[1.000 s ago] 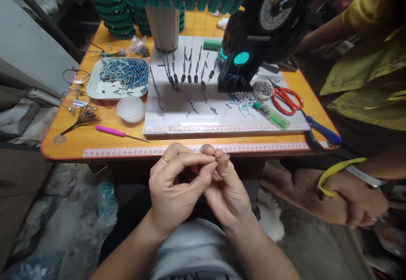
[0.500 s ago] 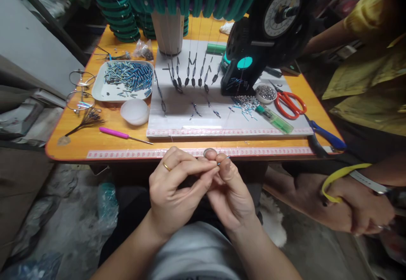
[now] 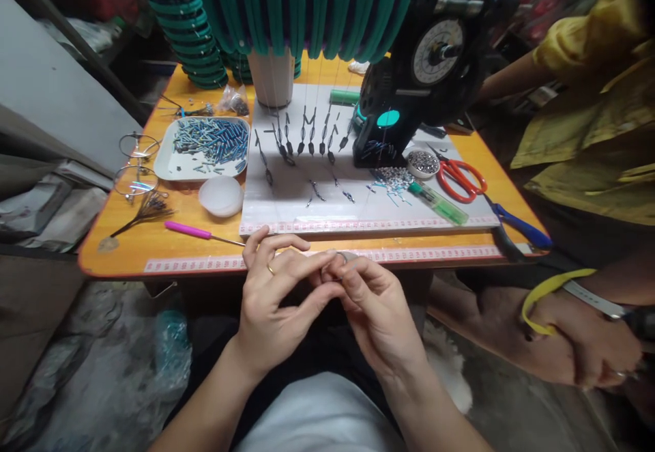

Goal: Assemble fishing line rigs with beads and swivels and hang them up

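Right now both hands meet just in front of the table (image 3: pixel 127 247) edge. The left hand (image 3: pixel 273 305) has thumb and forefinger pressed together, and what they nip is hidden. The right hand (image 3: pixel 381 315) is pinched on a small metal ring (image 3: pixel 342 256) at its fingertips. The ring reads as a flat oval with its long axis left-right, along the tape strip on the edge. It's too small to tell its facing.

Versus 0.5 s ago:
- The thin blue sliver that poked out right of the pinch no longer shows.
- The right fingers fold further over the ring.
- The left fingers are more spread, with one tip raised over the table edge.

Containers:
- The white tray (image 3: pixel 164 165) holds loose blue tubes (image 3: pixel 215 139).
- The white bowl (image 3: pixel 221 196) is just in front of the tray, contents unclear.
- The small dish (image 3: pixel 422 175) by the red scissors (image 3: pixel 460 177) is full of silver beads (image 3: pixel 424 161).
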Tool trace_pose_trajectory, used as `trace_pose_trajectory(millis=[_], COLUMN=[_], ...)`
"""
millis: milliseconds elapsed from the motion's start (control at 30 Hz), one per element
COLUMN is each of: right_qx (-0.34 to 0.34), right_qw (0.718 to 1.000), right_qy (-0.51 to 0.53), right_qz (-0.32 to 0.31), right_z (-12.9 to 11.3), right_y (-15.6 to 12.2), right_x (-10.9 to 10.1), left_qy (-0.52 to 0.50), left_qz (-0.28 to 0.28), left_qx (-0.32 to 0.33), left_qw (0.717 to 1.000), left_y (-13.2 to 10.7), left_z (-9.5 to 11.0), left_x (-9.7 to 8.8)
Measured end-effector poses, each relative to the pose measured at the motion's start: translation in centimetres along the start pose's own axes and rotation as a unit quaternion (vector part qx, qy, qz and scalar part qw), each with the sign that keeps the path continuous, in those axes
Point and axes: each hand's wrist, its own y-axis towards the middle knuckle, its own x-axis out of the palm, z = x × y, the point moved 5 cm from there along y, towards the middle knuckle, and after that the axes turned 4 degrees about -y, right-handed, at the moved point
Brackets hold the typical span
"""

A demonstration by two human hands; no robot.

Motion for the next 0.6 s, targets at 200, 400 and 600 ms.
trace_pose_trajectory(millis=[200, 400, 600], right_qx=[-0.084, -0.13, -0.118], right_qw=[0.993, 0.981, 0.977], right_qy=[-0.08, -0.144, -0.177], right_qz=[0.001, -0.008, -0.028], right_z=[0.1, -0.5, -1.3], right_y=[-0.1, 0.0, 0.1], right_x=[0.0, 0.8, 1.1], left_qy=[-0.024, 0.032, 0.013], left_qz=[0.018, 0.033, 0.042], left_qx=[-0.016, 0.053, 0.095], left_qw=[0.999, 0.998, 0.995], left_y=[-0.3, -0.6, -0.6], left_z=[-0.2, 0.1, 0.2], left_x=[-0.8, -1.5, -1.7])
